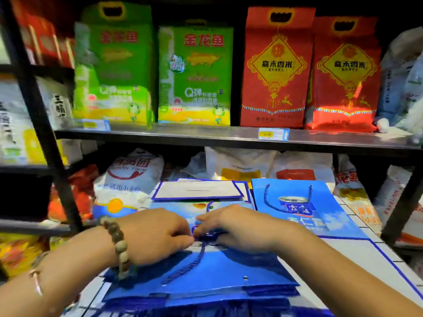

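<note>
Two hands working the handle of a flat paper bag. The top bag (pixel 206 271) lies on a stack of like blue bags at the near edge of the bench (pixel 386 255), below the shelf (pixel 206 135); its blue cord (pixel 194 259) runs from the hands toward the near edge, and one metal eyelet (pixel 245 277) shows empty at the bag's near right corner. The left hand (pixel 158 234), with a bead bracelet (pixel 119 243) on its wrist, has thumb and fingers curled and pinches the cord; the right hand (pixel 242 227) meets it, fingers bent over the same cord where it bunches, seemingly at a knot; the exact hold there is hidden under the knuckles. A second bag (pixel 297 202) lies just beside, at the far right of the bench; green rice bags (pixel 194 72) and red rice bags (pixel 274 69) stand on the shelf above. Risks, as judged: a hard pull may tear the paper at an eyelet; a loose knot may slip through its hole; sideways force may push the stack askew or off the near edge.
</note>
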`<action>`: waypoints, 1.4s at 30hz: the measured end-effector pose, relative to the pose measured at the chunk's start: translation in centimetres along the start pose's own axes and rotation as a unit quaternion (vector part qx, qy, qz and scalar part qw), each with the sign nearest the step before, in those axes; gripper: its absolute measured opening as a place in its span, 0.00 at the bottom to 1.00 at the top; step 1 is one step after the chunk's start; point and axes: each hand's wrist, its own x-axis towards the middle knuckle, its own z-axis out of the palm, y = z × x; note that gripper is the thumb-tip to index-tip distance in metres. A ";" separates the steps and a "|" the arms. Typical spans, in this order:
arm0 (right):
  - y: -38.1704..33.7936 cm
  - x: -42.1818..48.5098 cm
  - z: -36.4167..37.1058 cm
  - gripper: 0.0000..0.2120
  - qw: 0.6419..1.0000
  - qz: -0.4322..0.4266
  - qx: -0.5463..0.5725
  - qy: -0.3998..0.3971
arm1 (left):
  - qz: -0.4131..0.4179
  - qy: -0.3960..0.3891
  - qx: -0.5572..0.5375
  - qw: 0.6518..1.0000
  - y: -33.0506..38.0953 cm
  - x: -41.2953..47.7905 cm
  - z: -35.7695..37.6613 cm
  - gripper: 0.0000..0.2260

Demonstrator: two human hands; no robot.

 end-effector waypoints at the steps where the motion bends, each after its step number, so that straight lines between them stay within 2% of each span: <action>1: -0.1 0.3 0.5 0.19 1.000 0.004 -0.024 0.002 | 0.000 0.006 -0.014 1.000 -0.2 -0.8 0.4 0.19; 5: -0.5 1.0 0.8 0.12 0.991 0.042 -0.114 0.049 | 0.004 0.028 -0.075 0.997 -0.1 -2.4 1.7 0.20; 8: -1.0 1.4 0.4 0.09 0.986 0.067 -0.143 0.051 | -0.024 0.081 -0.102 0.991 0.3 -2.5 2.0 0.16; 11: -1.7 1.2 -0.4 0.07 0.992 0.090 -0.078 0.051 | -0.045 0.128 -0.120 0.983 0.8 -2.4 1.8 0.16; 15: -2.9 1.1 -1.7 0.05 0.995 0.066 0.040 0.070 | -0.056 0.181 -0.107 0.976 1.4 -1.6 1.9 0.14; 18: -3.6 0.8 -2.1 0.03 0.989 0.066 0.113 0.075 | -0.075 0.232 -0.114 0.963 1.3 -1.2 2.5 0.08; 24: -2.4 -1.2 -1.6 0.08 0.989 0.129 0.068 -0.002 | -0.123 0.306 -0.265 0.906 -0.5 -1.8 3.1 0.12; 28: -1.4 -2.0 -1.3 0.06 0.987 0.151 0.044 0.028 | -0.143 0.324 -0.304 0.885 -1.6 -2.1 2.9 0.11; 32: -1.2 -2.6 -1.6 0.08 0.985 0.163 0.012 0.056 | -0.151 0.318 -0.243 0.904 -1.9 -2.1 2.5 0.11; 35: -1.2 -2.9 -1.9 0.07 0.980 0.178 0.031 0.080 | -0.151 0.308 -0.179 0.922 -1.9 -2.0 2.1 0.10; 37: -1.5 -3.3 -2.3 0.04 0.973 0.180 0.098 0.106 | -0.162 0.290 -0.111 0.937 -1.4 -2.3 1.9 0.07; 39: -1.9 -3.7 -2.6 0.07 0.953 0.178 0.207 0.130 | -0.186 0.257 0.000 0.948 -0.8 -3.0 1.7 0.16; 41: -2.5 -4.1 -2.7 0.08 0.933 0.177 0.284 0.136 | -0.145 0.341 0.032 0.928 0.4 -4.1 1.4 0.19; 42: -2.8 -4.2 -2.7 0.08 0.925 0.174 0.308 0.141 | -0.110 0.392 0.001 0.913 1.4 -4.7 1.0 0.17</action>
